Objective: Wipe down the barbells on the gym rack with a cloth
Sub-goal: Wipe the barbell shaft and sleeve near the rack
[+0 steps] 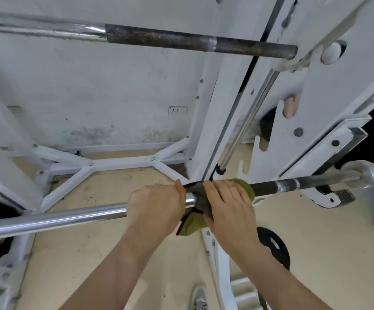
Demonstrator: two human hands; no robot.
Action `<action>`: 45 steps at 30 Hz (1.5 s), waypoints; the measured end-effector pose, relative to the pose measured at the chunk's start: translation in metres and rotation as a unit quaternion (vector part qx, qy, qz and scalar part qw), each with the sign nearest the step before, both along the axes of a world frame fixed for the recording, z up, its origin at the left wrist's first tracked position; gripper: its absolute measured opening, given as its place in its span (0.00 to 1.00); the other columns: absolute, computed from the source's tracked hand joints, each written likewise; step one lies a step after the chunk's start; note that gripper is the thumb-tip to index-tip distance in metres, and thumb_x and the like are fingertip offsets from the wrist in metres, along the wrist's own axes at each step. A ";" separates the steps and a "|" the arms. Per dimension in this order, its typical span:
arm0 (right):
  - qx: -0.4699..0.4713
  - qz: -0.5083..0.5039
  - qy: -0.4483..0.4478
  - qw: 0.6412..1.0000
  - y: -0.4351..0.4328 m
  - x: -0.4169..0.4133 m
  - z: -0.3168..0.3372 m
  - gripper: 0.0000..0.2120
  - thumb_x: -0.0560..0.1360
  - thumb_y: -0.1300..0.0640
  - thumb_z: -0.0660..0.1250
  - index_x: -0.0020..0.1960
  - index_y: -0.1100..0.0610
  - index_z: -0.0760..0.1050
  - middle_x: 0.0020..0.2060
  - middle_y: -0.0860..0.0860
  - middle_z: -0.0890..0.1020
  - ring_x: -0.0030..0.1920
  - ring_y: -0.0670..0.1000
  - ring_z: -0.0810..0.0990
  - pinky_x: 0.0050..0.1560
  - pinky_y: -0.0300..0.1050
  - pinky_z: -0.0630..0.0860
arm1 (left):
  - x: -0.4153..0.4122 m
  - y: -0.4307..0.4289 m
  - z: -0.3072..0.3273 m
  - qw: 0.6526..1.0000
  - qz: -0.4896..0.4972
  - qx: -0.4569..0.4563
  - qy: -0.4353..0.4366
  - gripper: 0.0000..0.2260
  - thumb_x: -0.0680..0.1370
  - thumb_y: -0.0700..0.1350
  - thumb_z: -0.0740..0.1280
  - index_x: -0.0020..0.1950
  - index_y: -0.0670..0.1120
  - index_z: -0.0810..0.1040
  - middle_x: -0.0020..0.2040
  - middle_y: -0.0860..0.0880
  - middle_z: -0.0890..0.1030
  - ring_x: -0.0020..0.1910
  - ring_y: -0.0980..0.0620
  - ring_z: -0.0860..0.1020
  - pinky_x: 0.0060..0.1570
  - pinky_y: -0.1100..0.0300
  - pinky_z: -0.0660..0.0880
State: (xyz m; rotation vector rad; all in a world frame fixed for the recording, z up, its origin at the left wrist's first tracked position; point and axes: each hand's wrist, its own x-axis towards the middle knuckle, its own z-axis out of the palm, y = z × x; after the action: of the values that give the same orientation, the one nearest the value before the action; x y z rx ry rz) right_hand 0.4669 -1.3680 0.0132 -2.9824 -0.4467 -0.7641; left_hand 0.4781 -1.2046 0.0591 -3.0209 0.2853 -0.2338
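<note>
A lower barbell (69, 217) runs across the view, chrome on the left and dark knurled metal on the right. My left hand (157, 203) grips its chrome part. Right beside it my right hand (228, 202) wraps an olive-green and dark cloth (200, 205) around the bar, where chrome meets knurling. Part of the cloth hangs below the bar. A second barbell (181, 40) lies higher up, resting in the white rack (224, 104).
The rack's white uprights and slotted plates stand to the right, with a chrome guide rod (248, 117). White base braces (118, 163) cross the tan floor. A black weight plate (275, 245) lies on the floor under my right forearm. My shoe (200, 297) shows at the bottom.
</note>
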 end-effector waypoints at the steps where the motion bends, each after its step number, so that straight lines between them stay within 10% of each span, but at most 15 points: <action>1: 0.000 -0.017 0.002 1.000 0.002 -0.001 -0.001 0.20 0.64 0.56 0.75 0.54 0.56 0.76 0.44 0.51 0.81 0.46 0.55 0.80 0.55 0.51 0.75 | 0.001 0.000 0.000 1.000 -0.019 0.018 0.008 0.19 0.80 0.44 0.48 0.50 0.49 0.80 0.27 0.51 0.67 0.23 0.49 0.62 0.25 0.62 0.56; 4: -0.044 -0.026 0.076 0.996 0.014 0.021 0.017 0.10 0.63 0.50 0.73 0.39 0.52 0.74 0.30 0.48 0.77 0.31 0.52 0.77 0.38 0.45 0.74 | 0.004 0.003 -0.006 0.996 -0.070 0.046 0.036 0.25 0.80 0.42 0.41 0.65 0.51 0.73 0.34 0.51 0.71 0.26 0.49 0.61 0.26 0.59 0.57; 6: -0.092 0.017 0.279 0.956 0.015 0.045 0.045 0.10 0.66 0.46 0.70 0.37 0.51 0.73 0.30 0.47 0.77 0.31 0.50 0.77 0.36 0.45 0.76 | 0.006 0.003 -0.007 0.996 -0.067 0.061 0.025 0.23 0.80 0.42 0.42 0.66 0.51 0.72 0.35 0.51 0.72 0.27 0.48 0.61 0.25 0.60 0.56; 9: -0.034 0.068 0.672 0.737 0.015 0.092 0.064 0.10 0.67 0.51 0.75 0.44 0.54 0.79 0.41 0.52 0.84 0.43 0.54 0.83 0.50 0.52 0.81 | 0.003 0.003 -0.006 0.995 -0.057 0.066 0.041 0.17 0.81 0.44 0.48 0.63 0.49 0.72 0.30 0.51 0.63 0.28 0.48 0.64 0.27 0.60 0.59; 12: 0.022 0.062 0.833 0.550 0.026 0.117 0.062 0.20 0.66 0.56 0.76 0.55 0.61 0.79 0.54 0.60 0.83 0.54 0.60 0.82 0.61 0.59 0.76 | 0.007 0.001 0.000 0.992 -0.052 0.055 0.100 0.17 0.82 0.46 0.50 0.68 0.50 0.68 0.33 0.51 0.64 0.29 0.49 0.64 0.25 0.58 0.56; 14: 0.024 0.096 0.799 0.593 0.026 0.114 0.061 0.17 0.64 0.54 0.76 0.51 0.57 0.79 0.51 0.57 0.83 0.52 0.58 0.82 0.59 0.56 0.78 | 0.012 -0.001 0.004 0.989 -0.036 0.055 0.129 0.16 0.82 0.48 0.49 0.66 0.50 0.70 0.33 0.51 0.64 0.29 0.50 0.63 0.27 0.57 0.58; 16: -0.014 0.135 0.655 0.744 0.020 0.093 0.059 0.11 0.66 0.51 0.74 0.43 0.53 0.76 0.40 0.51 0.81 0.43 0.53 0.81 0.48 0.52 0.79 | 0.014 -0.001 0.003 0.988 -0.004 0.021 0.153 0.15 0.82 0.48 0.49 0.62 0.50 0.72 0.35 0.52 0.67 0.32 0.49 0.67 0.31 0.56 0.63; 18: -0.068 0.134 0.353 0.924 0.011 0.054 0.044 0.07 0.70 0.52 0.68 0.44 0.52 0.73 0.35 0.48 0.77 0.38 0.52 0.78 0.41 0.50 0.73 | 0.016 -0.001 0.002 0.985 0.014 -0.013 0.172 0.13 0.82 0.47 0.50 0.55 0.49 0.74 0.38 0.51 0.69 0.36 0.47 0.70 0.31 0.57 0.63; 20: -0.061 0.108 0.091 0.988 0.000 0.013 0.018 0.09 0.74 0.56 0.63 0.55 0.53 0.74 0.41 0.50 0.78 0.43 0.54 0.77 0.47 0.51 0.72 | 0.020 -0.001 0.005 0.976 0.044 -0.056 0.205 0.14 0.82 0.48 0.50 0.41 0.50 0.71 0.37 0.51 0.69 0.39 0.46 0.72 0.37 0.54 0.70; 24: -0.043 0.094 -0.014 0.995 -0.011 0.009 -0.002 0.16 0.74 0.58 0.68 0.61 0.56 0.75 0.46 0.53 0.80 0.47 0.56 0.79 0.52 0.50 0.72 | 0.023 -0.004 0.009 0.965 0.063 -0.088 0.238 0.16 0.81 0.49 0.49 0.34 0.50 0.64 0.34 0.51 0.69 0.40 0.45 0.74 0.45 0.52 0.74; 28: -0.119 0.109 0.260 0.952 0.008 0.043 0.045 0.08 0.72 0.51 0.67 0.42 0.49 0.68 0.31 0.46 0.74 0.29 0.48 0.72 0.31 0.41 0.65 | 0.018 -0.001 -0.002 0.983 0.012 0.010 0.181 0.08 0.79 0.45 0.51 0.44 0.48 0.68 0.34 0.51 0.65 0.37 0.46 0.70 0.35 0.55 0.67; 34: 0.028 0.089 0.784 0.613 0.012 0.103 0.071 0.11 0.70 0.55 0.75 0.51 0.58 0.81 0.50 0.57 0.85 0.52 0.58 0.83 0.57 0.54 0.79 | 0.017 -0.001 -0.005 0.984 -0.017 0.047 0.169 0.14 0.80 0.43 0.51 0.61 0.45 0.70 0.36 0.49 0.64 0.38 0.45 0.67 0.36 0.53 0.65; 36: 0.010 0.121 0.738 0.664 0.010 0.099 0.064 0.10 0.71 0.52 0.74 0.48 0.56 0.80 0.46 0.54 0.84 0.47 0.54 0.82 0.53 0.49 0.79 | 0.017 0.002 -0.003 0.984 -0.013 0.048 0.172 0.13 0.80 0.44 0.51 0.61 0.47 0.71 0.36 0.50 0.65 0.37 0.45 0.68 0.35 0.54 0.65; 40: -0.044 0.141 0.441 0.886 -0.025 0.065 0.059 0.11 0.66 0.43 0.71 0.41 0.47 0.73 0.34 0.43 0.77 0.36 0.44 0.76 0.39 0.42 0.75 | 0.014 0.001 0.003 0.981 -0.038 0.089 0.170 0.14 0.80 0.42 0.53 0.64 0.47 0.69 0.42 0.47 0.71 0.37 0.45 0.68 0.32 0.54 0.63; 45: -0.112 -0.021 0.452 0.885 -0.094 0.062 0.078 0.10 0.66 0.41 0.70 0.37 0.44 0.71 0.33 0.43 0.78 0.36 0.44 0.77 0.35 0.41 0.72 | 0.018 0.002 0.004 0.977 -0.044 0.095 0.185 0.14 0.79 0.41 0.55 0.63 0.48 0.70 0.37 0.49 0.66 0.33 0.48 0.68 0.28 0.58 0.60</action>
State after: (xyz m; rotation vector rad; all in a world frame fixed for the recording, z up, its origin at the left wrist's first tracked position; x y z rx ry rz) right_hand 0.5284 -1.4618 0.0912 -3.0958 -0.4114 0.7443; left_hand 0.4960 -1.2031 0.0635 -2.8440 0.4430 0.3355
